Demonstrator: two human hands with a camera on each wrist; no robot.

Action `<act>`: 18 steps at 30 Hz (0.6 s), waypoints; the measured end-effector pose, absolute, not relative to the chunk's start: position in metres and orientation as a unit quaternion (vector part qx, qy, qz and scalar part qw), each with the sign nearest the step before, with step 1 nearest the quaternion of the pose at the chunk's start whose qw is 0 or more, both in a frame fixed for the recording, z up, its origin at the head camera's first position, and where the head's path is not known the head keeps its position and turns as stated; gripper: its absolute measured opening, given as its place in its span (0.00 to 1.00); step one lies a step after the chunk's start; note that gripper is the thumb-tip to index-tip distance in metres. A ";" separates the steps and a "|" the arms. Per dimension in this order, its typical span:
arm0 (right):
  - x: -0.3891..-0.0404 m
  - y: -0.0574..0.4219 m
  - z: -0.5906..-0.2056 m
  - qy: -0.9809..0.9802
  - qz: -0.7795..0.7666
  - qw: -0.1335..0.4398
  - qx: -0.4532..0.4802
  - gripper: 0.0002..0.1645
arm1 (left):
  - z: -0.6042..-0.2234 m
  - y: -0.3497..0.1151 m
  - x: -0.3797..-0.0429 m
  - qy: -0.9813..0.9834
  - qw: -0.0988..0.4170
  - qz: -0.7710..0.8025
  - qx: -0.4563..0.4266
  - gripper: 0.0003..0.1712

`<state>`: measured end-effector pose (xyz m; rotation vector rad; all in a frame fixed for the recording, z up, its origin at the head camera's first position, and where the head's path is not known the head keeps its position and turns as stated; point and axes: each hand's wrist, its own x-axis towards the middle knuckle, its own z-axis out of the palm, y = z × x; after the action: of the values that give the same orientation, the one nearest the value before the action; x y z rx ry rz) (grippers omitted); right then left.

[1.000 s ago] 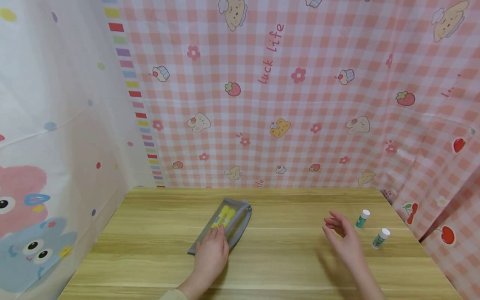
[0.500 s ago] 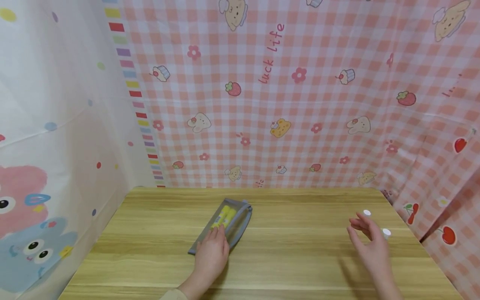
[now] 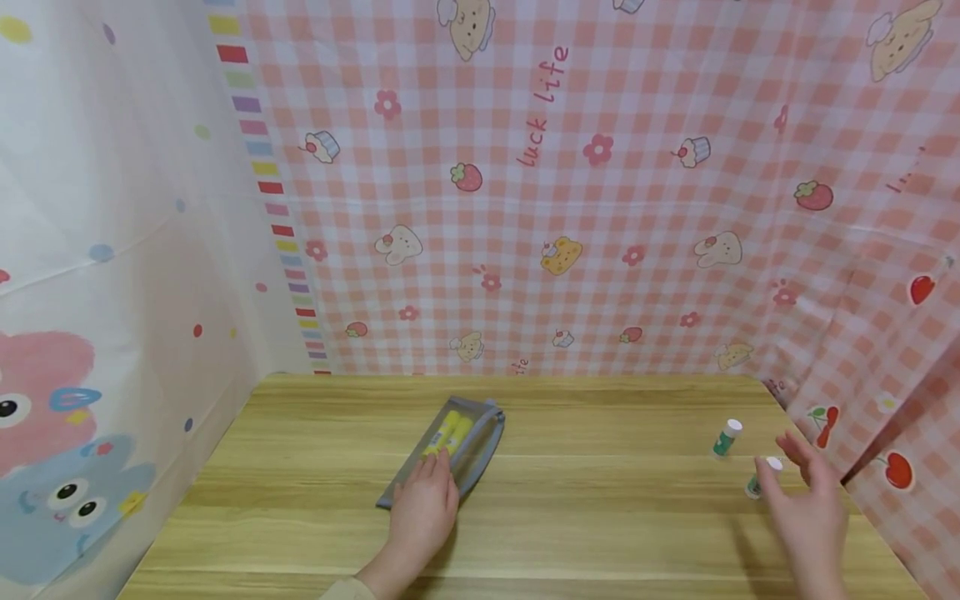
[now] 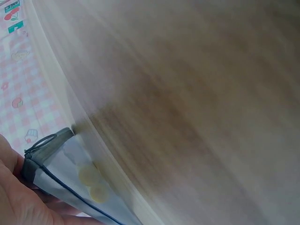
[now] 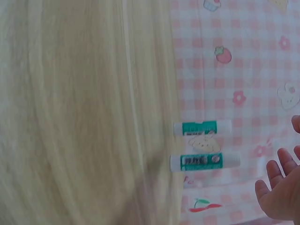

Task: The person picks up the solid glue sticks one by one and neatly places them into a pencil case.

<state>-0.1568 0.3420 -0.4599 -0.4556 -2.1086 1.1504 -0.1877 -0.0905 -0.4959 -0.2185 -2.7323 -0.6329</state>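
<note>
My left hand [image 3: 422,508] rests on a grey see-through zip pouch [image 3: 477,454], its fingers over the lower end of two yellow tubes [image 3: 447,435] inside. The left wrist view shows the same pouch [image 4: 70,171] along its dark zip, beside the fingers. On the right, two glue sticks with white caps and green labels stand upright: a farther glue stick [image 3: 726,439] and a nearer glue stick [image 3: 754,485]. My right hand [image 3: 808,508] is spread beside the nearer one, the thumb overlapping it in the head view; in the right wrist view the fingers stand apart from both.
The wooden table [image 3: 585,508] ends at the back against a pink checked cloth [image 3: 570,208]. A white cartoon-print cloth [image 3: 150,275] hangs along the left side. On the right, folds of checked cloth [image 3: 885,350] meet the table's edge.
My right hand has moved to the right, passing in front of the two glue sticks, which show again. The left hand and the pouch have stayed in place.
</note>
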 end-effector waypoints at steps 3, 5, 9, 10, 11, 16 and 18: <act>-0.158 0.351 -0.461 -0.803 0.459 0.319 -0.208 0.32 | -0.495 -0.090 -0.187 -0.959 0.163 -0.221 -0.076 0.22; -0.157 0.357 -0.464 -0.794 0.475 0.303 -0.228 0.34 | -0.495 -0.090 -0.187 -0.959 0.163 -0.221 -0.076 0.23; -0.159 0.365 -0.471 -0.768 0.516 0.278 -0.260 0.38 | -0.496 -0.090 -0.188 -0.959 0.164 -0.220 -0.076 0.23; -0.160 0.367 -0.472 -0.762 0.524 0.273 -0.266 0.39 | -0.496 -0.090 -0.188 -0.959 0.164 -0.220 -0.076 0.23; -0.161 0.369 -0.473 -0.755 0.534 0.265 -0.273 0.39 | -0.496 -0.090 -0.188 -0.959 0.164 -0.220 -0.076 0.23; -0.165 0.376 -0.477 -0.726 0.585 0.219 -0.287 0.43 | -0.497 -0.090 -0.188 -0.959 0.163 -0.219 -0.075 0.23; -0.166 0.379 -0.479 -0.719 0.600 0.205 -0.285 0.44 | -0.497 -0.090 -0.188 -0.959 0.162 -0.218 -0.075 0.23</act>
<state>-0.1662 0.3786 -0.4788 -0.7955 -2.0038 1.6716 -0.1881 -0.0895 -0.4971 -0.2135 -2.7378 -0.6223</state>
